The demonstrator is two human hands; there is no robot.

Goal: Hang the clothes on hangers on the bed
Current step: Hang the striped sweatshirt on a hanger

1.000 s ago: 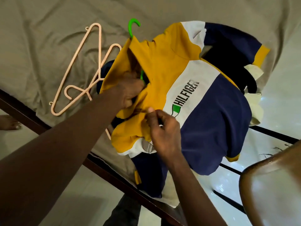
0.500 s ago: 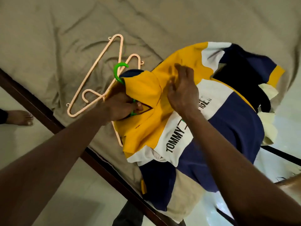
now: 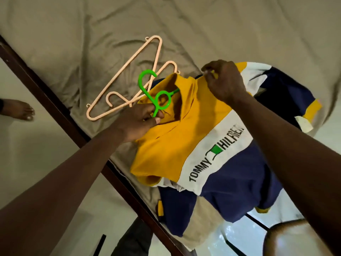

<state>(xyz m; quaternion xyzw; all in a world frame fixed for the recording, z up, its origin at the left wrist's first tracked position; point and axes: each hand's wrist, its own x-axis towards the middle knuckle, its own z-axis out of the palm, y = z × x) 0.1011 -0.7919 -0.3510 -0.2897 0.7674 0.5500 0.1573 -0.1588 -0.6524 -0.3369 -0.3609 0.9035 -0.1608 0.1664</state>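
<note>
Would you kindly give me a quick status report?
Left hand grips green hanger. Right hand pinches hoodie shoulder. Peach hangers alongside, not blocking.

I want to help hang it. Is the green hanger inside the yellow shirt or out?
Partly in. The green hanger's hook and ring stick out of the yellow shirt's neck; its arms are hidden inside.

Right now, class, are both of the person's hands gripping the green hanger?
No: only the left hand grips the green hanger; the right hand pinches the sweatshirt at its shoulder.
</note>
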